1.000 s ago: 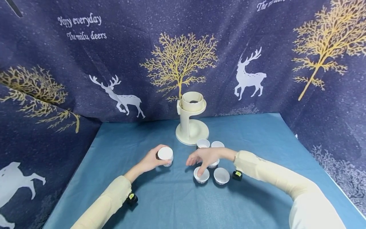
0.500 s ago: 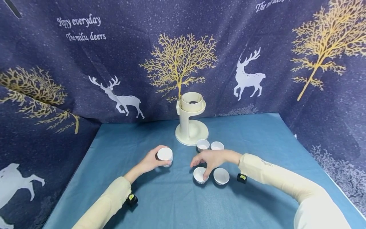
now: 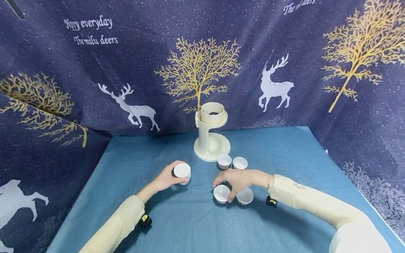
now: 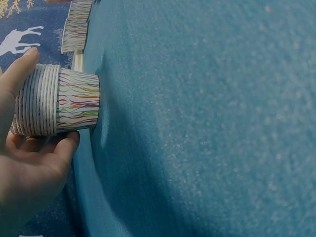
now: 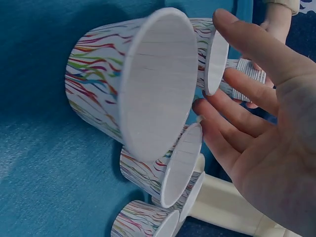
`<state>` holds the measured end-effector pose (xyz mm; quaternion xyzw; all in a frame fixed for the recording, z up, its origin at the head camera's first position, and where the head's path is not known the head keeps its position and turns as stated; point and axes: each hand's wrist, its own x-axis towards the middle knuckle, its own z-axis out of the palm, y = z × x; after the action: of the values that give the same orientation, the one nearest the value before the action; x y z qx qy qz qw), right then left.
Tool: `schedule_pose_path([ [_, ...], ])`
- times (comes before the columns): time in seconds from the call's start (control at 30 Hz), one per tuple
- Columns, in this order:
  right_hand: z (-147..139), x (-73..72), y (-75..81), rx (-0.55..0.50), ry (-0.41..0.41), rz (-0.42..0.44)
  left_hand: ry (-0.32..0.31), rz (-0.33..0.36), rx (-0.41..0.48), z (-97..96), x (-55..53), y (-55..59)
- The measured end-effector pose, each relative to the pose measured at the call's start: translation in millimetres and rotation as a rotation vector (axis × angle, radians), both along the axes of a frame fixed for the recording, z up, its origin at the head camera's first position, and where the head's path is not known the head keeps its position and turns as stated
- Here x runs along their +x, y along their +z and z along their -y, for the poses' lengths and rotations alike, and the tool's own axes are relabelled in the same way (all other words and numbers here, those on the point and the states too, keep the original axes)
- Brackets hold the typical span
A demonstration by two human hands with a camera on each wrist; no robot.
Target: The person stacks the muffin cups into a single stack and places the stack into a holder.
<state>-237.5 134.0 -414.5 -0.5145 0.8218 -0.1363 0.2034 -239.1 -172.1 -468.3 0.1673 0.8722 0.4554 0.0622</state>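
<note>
The left hand (image 3: 167,178) grasps a nested stack of white paper cups (image 3: 182,170), thumb on one side and fingers curled round the other; whether the stack's base meets the blue cloth (image 3: 196,225) is unclear. Beyond and between the hands stands a cream holder (image 3: 205,140). Next comes a single near-left cup (image 3: 221,194), at the right hand's fingertips. The right hand (image 3: 239,178) is ungripped, its fingers spread and loosely bent, thumb and fingers to either side of that cup; contact cannot be told. Two far cups (image 3: 224,161) sit just beyond this hand, a middle cup (image 5: 140,170) beneath it, and a near-right cup (image 3: 245,197) on its near side.
</note>
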Motion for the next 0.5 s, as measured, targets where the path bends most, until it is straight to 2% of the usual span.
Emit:
schedule_pose_path([
  [0.3,-4.4,2.6,-2.7,0.012,-0.016,-0.039,0.017,-0.004,-0.010,-0.6,0.6,0.7],
  [0.5,-5.3,5.3,-5.7,0.009,0.023,-0.130,0.025,-0.005,-0.013,-1.0,1.8,0.9],
])
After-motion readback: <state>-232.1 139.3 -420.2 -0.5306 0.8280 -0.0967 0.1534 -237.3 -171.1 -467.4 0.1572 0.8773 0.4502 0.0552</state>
